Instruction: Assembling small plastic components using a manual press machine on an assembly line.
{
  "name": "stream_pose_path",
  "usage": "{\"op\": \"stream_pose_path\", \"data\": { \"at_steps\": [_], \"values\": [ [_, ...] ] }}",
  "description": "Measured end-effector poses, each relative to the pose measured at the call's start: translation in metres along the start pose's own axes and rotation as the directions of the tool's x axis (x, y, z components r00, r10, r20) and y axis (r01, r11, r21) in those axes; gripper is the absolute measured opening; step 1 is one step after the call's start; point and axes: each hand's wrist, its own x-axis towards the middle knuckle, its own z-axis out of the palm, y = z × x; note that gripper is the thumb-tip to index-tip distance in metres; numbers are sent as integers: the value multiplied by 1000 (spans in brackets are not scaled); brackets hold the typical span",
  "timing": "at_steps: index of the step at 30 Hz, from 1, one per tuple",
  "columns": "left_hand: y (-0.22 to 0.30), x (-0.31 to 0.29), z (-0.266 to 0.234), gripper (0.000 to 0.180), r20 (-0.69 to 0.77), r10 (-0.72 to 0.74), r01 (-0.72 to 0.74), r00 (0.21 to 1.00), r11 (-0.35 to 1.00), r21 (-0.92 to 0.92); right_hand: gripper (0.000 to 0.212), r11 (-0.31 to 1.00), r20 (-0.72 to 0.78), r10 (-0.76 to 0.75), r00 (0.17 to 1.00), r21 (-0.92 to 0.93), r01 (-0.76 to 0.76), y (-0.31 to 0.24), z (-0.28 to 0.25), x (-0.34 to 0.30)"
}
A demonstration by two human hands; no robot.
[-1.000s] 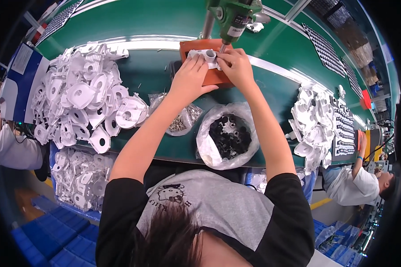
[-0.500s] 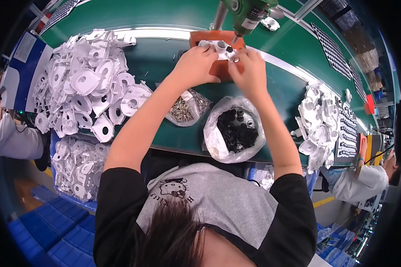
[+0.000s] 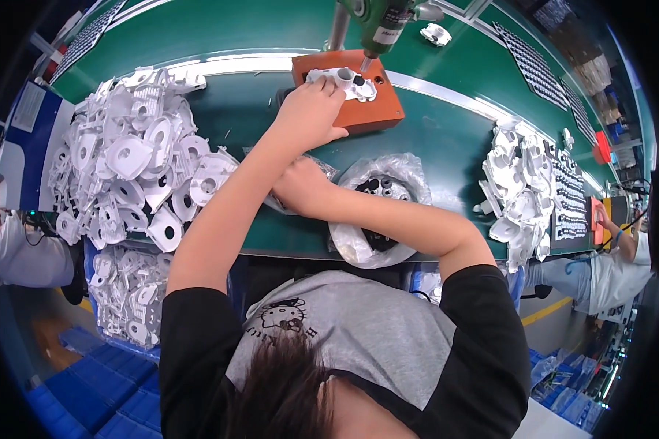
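Head view shows the left hand (image 3: 309, 117) half open, thumb spread away, fingertips resting on the eight o'clock edge of a white plastic part (image 3: 342, 74). That part sits on an orange block (image 3: 379, 108) at twelve o'clock, with a black piece (image 3: 359, 80) at four o'clock of its round collar and the tip of a green power tool (image 3: 382, 25) just beyond, at one o'clock. The right hand (image 3: 305, 190) is at the bag of screws (image 3: 330, 171), about ten o'clock of the bag of black parts (image 3: 417, 184); its fingers are hidden by the left forearm, so I cannot tell how open they are or what they hold. Half a second ago, it was beside the white part; now its forearm crosses the black-parts bag, while the left hand stays put
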Motion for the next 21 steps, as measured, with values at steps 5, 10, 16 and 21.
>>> {"op": "stream_pose_path", "data": {
  "at_steps": [5,10,16,21],
  "values": [
    [3,1,3,61,-47,12,-13,999,1000,-23,19,905,75,191,979,372,-205,12,-46,-16],
    [10,-4,30,74,-197,5,11,980,997,81,18,568,125,597,793,633,-527,58,-111,-46],
    [17,-5,36,74,-294,-72,49,953,995,-87,18,783,-333,615,714,360,-507,151,-116,-21],
    [16,-4,41,76,-301,-86,47,950,990,-134,16,620,-149,705,693,606,-500,171,-95,4]
  ]
}}
